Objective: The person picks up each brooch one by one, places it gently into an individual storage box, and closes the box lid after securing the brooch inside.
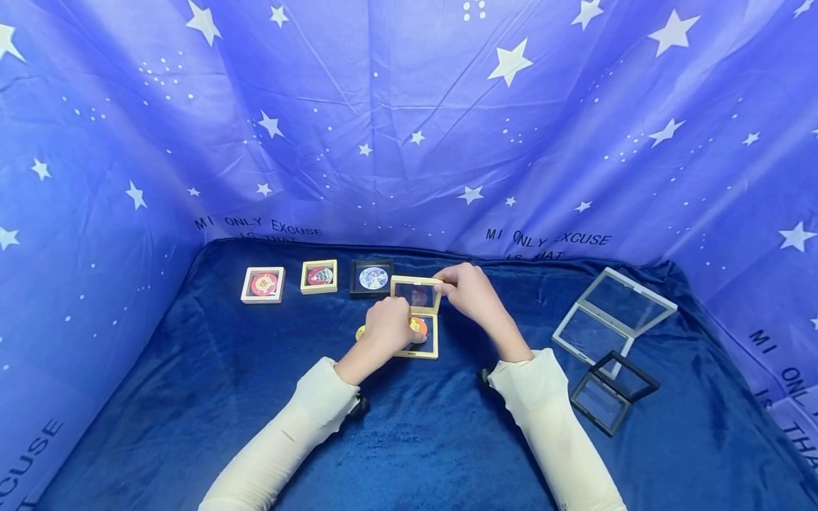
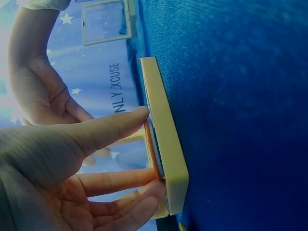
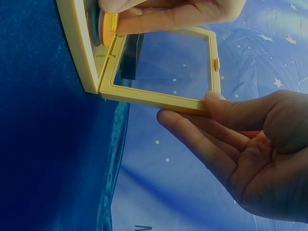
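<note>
A small cream display frame [image 1: 437, 345] stands opened like a book on the blue cloth, with clear film in both halves. My left hand [image 1: 386, 325] pinches an orange round badge [image 1: 418, 326] by its edges, right at the film of the lower half. In the left wrist view the orange badge [image 2: 153, 149] shows edge-on between thumb and fingers. My right hand [image 1: 471, 289] grips the raised lid [image 3: 159, 98] at its corner, thumb on one face and fingers behind. Beside the left hand a yellow round piece [image 1: 361, 332] peeks out, mostly hidden.
At the back left lie a pale frame with a red badge [image 1: 263, 284], a cream frame with a dark red badge [image 1: 319, 276] and a black frame with a blue-white badge [image 1: 373, 277]. To the right, a large white frame [image 1: 629, 330] and a small black frame [image 1: 629, 408] lie opened.
</note>
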{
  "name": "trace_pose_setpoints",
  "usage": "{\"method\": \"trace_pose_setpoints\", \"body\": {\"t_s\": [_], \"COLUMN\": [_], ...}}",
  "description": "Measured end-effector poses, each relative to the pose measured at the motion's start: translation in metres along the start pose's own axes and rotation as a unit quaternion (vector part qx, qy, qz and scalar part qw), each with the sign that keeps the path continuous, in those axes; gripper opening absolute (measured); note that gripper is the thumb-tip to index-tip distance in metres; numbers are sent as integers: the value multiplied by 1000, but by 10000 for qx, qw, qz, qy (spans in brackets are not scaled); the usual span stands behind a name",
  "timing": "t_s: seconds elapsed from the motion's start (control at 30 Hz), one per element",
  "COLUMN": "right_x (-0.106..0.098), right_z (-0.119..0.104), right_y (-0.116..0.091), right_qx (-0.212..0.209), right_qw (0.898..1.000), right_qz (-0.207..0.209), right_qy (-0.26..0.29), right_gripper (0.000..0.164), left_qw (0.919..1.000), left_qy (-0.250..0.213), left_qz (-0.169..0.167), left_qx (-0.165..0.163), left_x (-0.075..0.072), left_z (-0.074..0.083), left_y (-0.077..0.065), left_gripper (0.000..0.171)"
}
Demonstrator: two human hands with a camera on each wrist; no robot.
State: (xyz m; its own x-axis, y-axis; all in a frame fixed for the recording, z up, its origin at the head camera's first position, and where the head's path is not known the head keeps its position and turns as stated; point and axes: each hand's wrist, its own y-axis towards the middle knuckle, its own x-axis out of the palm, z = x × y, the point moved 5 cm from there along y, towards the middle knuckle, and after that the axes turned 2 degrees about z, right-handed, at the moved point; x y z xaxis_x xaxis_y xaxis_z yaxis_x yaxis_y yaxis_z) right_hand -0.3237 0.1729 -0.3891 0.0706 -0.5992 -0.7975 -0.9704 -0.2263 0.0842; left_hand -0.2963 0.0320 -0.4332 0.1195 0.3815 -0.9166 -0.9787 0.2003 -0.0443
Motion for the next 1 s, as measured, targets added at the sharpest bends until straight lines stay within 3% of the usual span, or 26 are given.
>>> {"method": "trace_pose_setpoints", "body": {"t_s": [1.0], "right_x": [0], "right_z": [0], "right_y": [-1], "right_qx": [88], "right_qw": [10000], "right_qz": [-38], "right_qy": [19], "right_gripper": [19], "left_qw": [9999], "left_qy": [-59], "left_qz": [45], "left_qx": [-72], "left_x": [1], "left_z": [-1], "left_y": [1], "left_gripper": [57]}}
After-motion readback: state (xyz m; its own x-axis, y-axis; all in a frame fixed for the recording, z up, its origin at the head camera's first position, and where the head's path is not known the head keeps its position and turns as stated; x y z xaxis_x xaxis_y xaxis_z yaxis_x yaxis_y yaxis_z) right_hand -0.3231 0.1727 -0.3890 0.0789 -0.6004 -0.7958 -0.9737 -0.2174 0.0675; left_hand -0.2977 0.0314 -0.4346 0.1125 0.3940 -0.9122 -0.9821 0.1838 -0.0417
